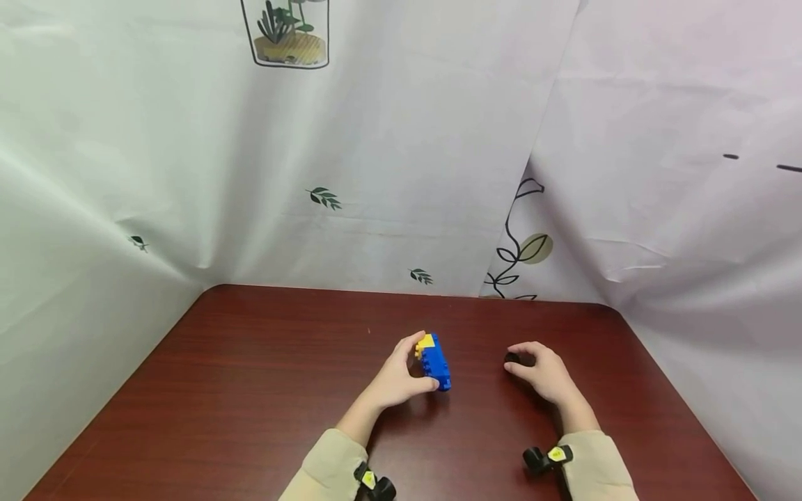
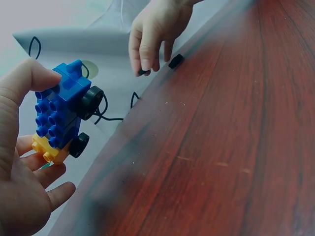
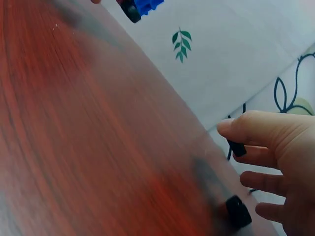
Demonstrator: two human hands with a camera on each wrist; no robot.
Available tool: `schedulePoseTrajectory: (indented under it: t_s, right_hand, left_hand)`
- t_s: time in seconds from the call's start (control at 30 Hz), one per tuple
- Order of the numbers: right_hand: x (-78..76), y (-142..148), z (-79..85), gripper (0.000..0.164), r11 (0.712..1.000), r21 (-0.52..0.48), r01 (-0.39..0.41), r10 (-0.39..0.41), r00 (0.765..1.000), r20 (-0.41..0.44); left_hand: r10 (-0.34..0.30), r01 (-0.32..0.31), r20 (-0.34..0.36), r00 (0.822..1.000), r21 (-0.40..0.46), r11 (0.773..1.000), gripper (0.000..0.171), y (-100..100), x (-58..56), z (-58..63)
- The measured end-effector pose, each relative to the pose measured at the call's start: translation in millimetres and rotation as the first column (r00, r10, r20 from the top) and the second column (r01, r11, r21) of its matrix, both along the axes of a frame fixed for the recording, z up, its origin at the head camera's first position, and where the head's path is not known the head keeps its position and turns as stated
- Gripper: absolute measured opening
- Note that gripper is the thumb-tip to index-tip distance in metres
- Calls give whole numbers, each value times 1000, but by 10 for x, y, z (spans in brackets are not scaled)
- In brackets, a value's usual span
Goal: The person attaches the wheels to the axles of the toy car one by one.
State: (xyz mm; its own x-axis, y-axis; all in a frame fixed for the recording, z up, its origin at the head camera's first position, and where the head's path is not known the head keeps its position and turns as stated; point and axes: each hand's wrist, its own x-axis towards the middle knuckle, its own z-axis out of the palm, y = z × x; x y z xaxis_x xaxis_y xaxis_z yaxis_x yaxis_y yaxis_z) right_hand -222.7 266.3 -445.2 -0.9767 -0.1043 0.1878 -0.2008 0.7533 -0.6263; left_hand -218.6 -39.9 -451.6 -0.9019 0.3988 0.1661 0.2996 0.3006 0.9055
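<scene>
My left hand (image 1: pixel 398 379) grips a toy car built of blue and yellow bricks (image 1: pixel 434 362) between thumb and fingers, held above the table. In the left wrist view, two black wheels sit on the right side of the blue bricks (image 2: pixel 61 105), and the thumb presses on their upper end. To the right, my right hand (image 1: pixel 544 372) pinches a small black wheel (image 3: pixel 237 147) between thumb and forefinger. Another black wheel (image 3: pixel 238 212) stands on the table just below its fingers.
The dark red wooden table (image 1: pixel 250 390) has rounded far corners. Behind it and along both sides hangs a white sheet (image 1: pixel 388 139) printed with leaves and vines. Each forearm wears a black wrist camera (image 1: pixel 546 457) over a beige sleeve.
</scene>
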Motion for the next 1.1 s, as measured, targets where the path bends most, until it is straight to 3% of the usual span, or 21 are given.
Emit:
schedulePoseTrajectory:
  t_s: [0.53,1.1]
  right_hand:
    - [-56,-367,34,32,983,-178,-36,31,999,-33]
    - [-99,-725,102,32,917,-398,7,-20,999,-28]
  left_hand:
    - [-13,13,6,1000,7,1000,89,13,24,13]
    - [-19,19,5,1000,6,1000,90,21,16,-7]
